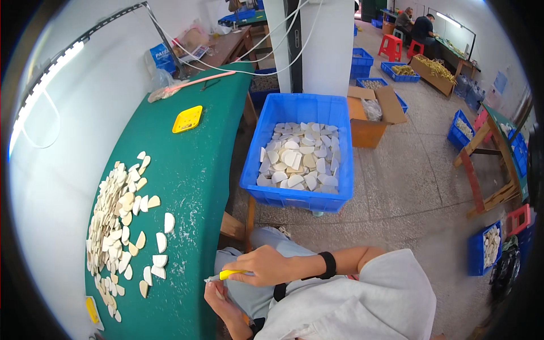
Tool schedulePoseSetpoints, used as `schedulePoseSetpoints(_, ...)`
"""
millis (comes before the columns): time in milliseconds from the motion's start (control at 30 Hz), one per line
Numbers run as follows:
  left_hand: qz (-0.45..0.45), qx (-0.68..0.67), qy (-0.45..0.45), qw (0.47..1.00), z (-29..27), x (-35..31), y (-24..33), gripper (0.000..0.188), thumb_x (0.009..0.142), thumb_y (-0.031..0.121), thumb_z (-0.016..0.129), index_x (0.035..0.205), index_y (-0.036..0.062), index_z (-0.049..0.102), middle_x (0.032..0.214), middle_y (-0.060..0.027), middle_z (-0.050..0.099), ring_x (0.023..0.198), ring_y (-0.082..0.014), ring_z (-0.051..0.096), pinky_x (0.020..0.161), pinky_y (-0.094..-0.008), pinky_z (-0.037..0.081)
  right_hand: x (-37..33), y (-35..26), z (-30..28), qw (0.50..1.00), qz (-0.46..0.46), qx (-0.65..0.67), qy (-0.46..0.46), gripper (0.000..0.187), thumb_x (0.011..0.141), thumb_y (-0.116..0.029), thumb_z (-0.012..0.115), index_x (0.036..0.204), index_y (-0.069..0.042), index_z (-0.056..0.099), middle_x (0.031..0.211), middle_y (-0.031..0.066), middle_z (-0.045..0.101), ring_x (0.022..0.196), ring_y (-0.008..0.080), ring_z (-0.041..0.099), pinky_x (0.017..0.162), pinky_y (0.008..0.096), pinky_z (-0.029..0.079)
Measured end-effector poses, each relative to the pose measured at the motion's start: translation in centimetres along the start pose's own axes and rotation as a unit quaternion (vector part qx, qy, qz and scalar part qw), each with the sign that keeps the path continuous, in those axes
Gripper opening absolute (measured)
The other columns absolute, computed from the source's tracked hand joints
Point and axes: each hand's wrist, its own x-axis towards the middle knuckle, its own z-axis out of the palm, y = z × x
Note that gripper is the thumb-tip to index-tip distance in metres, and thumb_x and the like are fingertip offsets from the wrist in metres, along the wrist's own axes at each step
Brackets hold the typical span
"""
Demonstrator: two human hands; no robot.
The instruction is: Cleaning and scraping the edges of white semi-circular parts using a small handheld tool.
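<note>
Right hand (258,267): fingers are clamping on the handle of a yellow-handled tool (232,274), which is lying level beside the edge of the table, its grey end pointing left.

Left hand (225,306): is bending upward just below that end, thumb and fingertips bunching near it; whether they are meeting, or pinching a piece, cannot be told.

Hazard, nearest: the grey end is sitting very close to the left thumb; a slip of the tool could be nicking it, bare skin offering no guard.

Hazard, beside: a small piece, if loosely held, could be dropping past the table edge toward the lap.

Green table (198,164): is carrying a heap of pale half-round pieces (107,226), with stragglers lying toward the hands; a brushing forearm could be scattering these. Pale flecks are strewing the cloth.

Blue tub (294,198): is standing beyond the knees, holding many similar pieces (300,156); a knock from a knee could be jolting it.

Obscured: the tool's working end is blurring into the fingertips; the left forearm is running out at the lower edge; pieces deep in heap and tub are hiding under others.
</note>
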Motion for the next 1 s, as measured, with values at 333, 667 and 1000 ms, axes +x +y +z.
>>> schedulePoseSetpoints(333, 0.024, 0.028, 0.018, 0.999, 0.6, -3.3, -0.5, 0.024, 0.094, 0.034, 0.04, 0.082, 0.0143, 0.048, 0.071, 0.0072, 0.038, 0.066, -0.0029, 0.036, 0.059, -0.0227, 0.026, -3.6, -1.4, 0.4, 0.999, -0.021, 0.003, 0.033, 0.027, 0.089, -0.035, 0.057, 0.108, -0.019, 0.067, 0.079, 0.0026, 0.067, 0.063, 0.0223, 0.062, 0.05, 0.0304, 0.045)
schedulePoseSetpoints(667, 0.057, -0.037, -0.076, 0.995, -1.6, -3.1, -1.8, 0.027, 0.091, 0.033, 0.046, 0.082, 0.0089, 0.052, 0.072, 0.0057, 0.046, 0.067, -0.0029, 0.041, 0.059, -0.0189, 0.028, -3.9, -1.2, 0.8, 0.999, -0.007, 0.025, 0.024, 0.029, 0.087, -0.037, 0.061, 0.109, -0.019, 0.067, 0.084, 0.0037, 0.068, 0.068, 0.0224, 0.064, 0.055, 0.031, 0.048)
schedulePoseSetpoints(1000, -0.104, -0.105, -0.171, 0.974, 0.4, -0.1, -3.9, 0.051, 0.096, 0.051, 0.034, 0.109, 0.0044, 0.051, 0.096, -0.0071, 0.058, 0.082, -0.0181, 0.061, 0.06, -0.0332, 0.049, -1.3, 1.2, -0.6, 0.981, 0.065, 0.13, -0.128, 0.035, 0.079, -0.039, 0.069, 0.106, -0.018, 0.068, 0.082, 0.008, 0.069, 0.071, 0.0245, 0.067, 0.062, 0.032, 0.049)
